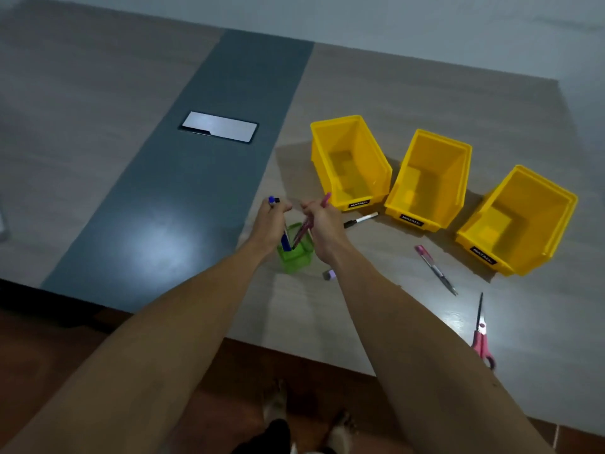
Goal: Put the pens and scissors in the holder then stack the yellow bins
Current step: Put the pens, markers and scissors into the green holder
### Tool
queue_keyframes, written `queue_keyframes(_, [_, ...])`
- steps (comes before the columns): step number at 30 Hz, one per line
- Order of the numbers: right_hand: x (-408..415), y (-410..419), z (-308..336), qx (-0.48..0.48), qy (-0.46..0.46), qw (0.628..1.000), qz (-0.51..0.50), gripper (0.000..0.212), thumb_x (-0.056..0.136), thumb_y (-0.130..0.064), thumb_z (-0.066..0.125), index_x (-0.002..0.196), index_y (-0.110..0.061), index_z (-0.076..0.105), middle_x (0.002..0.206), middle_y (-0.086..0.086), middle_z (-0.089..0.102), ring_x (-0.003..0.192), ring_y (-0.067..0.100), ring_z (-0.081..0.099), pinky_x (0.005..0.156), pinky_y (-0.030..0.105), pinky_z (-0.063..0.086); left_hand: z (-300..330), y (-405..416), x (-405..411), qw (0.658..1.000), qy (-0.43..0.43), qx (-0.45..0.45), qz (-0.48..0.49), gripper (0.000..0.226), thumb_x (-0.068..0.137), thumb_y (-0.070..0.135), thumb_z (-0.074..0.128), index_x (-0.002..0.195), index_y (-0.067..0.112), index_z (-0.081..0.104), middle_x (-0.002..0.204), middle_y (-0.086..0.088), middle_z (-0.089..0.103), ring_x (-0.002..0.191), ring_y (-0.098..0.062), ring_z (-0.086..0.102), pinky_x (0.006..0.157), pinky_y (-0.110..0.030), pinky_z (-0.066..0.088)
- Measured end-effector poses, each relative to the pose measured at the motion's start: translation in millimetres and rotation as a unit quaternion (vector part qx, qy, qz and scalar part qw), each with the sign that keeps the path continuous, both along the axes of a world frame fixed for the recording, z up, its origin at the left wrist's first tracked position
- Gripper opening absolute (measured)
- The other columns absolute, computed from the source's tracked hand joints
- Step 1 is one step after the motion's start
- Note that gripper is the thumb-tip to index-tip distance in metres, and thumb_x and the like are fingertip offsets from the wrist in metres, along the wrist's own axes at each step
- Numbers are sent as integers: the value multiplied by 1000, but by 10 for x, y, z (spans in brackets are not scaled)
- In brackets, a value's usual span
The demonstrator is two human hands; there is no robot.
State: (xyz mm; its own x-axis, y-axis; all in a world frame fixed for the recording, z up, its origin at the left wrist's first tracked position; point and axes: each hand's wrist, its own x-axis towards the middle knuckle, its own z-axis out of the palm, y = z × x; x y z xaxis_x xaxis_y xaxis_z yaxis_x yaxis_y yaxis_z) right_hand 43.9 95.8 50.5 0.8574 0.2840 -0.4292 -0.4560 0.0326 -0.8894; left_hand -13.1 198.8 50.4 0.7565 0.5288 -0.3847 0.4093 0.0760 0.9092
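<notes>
A green translucent holder [296, 258] stands near the table's front edge. My left hand [270, 222] grips a blue pen [285, 242] whose lower end is inside the holder. My right hand [322, 224] grips a pink pen [302, 229], tip down in the holder. Three yellow bins stand side by side to the right: left bin [350, 162], middle bin [429, 180], right bin [517, 221]. A black-and-white marker [360, 220] lies before the left bin. A pink pen [435, 269] and pink-handled scissors [481, 332] lie further right.
A small lilac eraser-like object [329, 274] lies just right of the holder. A flat rectangular device with a pale screen [218, 127] rests on the table's dark grey strip [183, 204]. Brown floor and my feet show below the table edge.
</notes>
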Motion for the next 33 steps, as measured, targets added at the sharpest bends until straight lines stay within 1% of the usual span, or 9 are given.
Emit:
queue_keyframes(3, [-37,-106,3,-17,-8,1000,-9,12,86,-19,64,80,-13,73,88,6,67,87,20,61,82,35,50,-122,32,-2,998,18,55,-37,35,80,54,56,98,24,56,97,7,58,104,-22,58,108,-51,40])
queue_keyframes(6, [1,-211,32,-30,6,999,-31,22,93,-27,57,98,-14,74,103,1,75,103,16,66,89,34,50,-15,-5,35,988,6,148,-31,54,80,66,53,121,30,51,118,12,54,123,-19,52,114,-53,33])
queue_keyframes(8, [20,-336,48,-65,13,996,-63,24,96,-27,53,104,-12,70,111,6,74,108,20,67,91,42,50,119,-93,93,973,-33,226,-28,55,83,60,55,127,27,50,123,10,55,119,-17,54,107,-49,42])
queue_keyframes(12, [-25,-759,4,-163,-44,980,-100,20,91,-15,52,77,-17,66,88,10,71,85,30,65,71,45,52,306,-488,185,939,-115,292,-141,26,91,28,60,115,19,61,115,-1,58,93,-17,59,80,-36,52])
queue_keyframes(15, [-37,-1143,-174,-271,-57,957,-82,17,90,-11,53,85,-21,66,101,13,73,96,33,69,84,53,59,204,-807,233,912,-126,302,-247,23,92,20,61,115,14,64,119,-7,59,90,-20,61,78,-34,51])
queue_keyframes(19, [-135,-1582,-281,-376,-19,925,-59,28,91,-18,61,118,-11,65,113,10,69,106,32,68,92,48,57,-49,-1159,299,870,-44,304,-385,50,92,19,63,139,10,53,141,-14,52,123,-31,54,102,-44,48])
queue_keyframes(22, [-227,-1824,-341,-449,36,892,-31,33,91,-32,68,115,-12,58,105,5,61,101,30,64,88,43,56,-259,-1332,321,849,55,335,-404,65,94,25,62,151,7,37,157,-15,38,141,-33,40,113,-45,38])
queue_keyframes(27, [-372,-1927,-657,-473,96,876,5,43,87,-46,73,109,-13,60,107,9,64,103,33,65,87,40,54,-629,-1364,317,821,162,394,-380,56,96,35,61,142,9,42,142,-19,49,127,-41,51,99,-50,47])
queue_keyframes(33, [-235,-1921,-725,-440,79,894,15,41,91,-42,54,112,-9,65,113,13,66,104,36,65,89,41,52,-777,-1426,348,800,165,467,-340,17,99,18,53,111,9,61,117,-20,61,106,-40,60,75,-42,45])
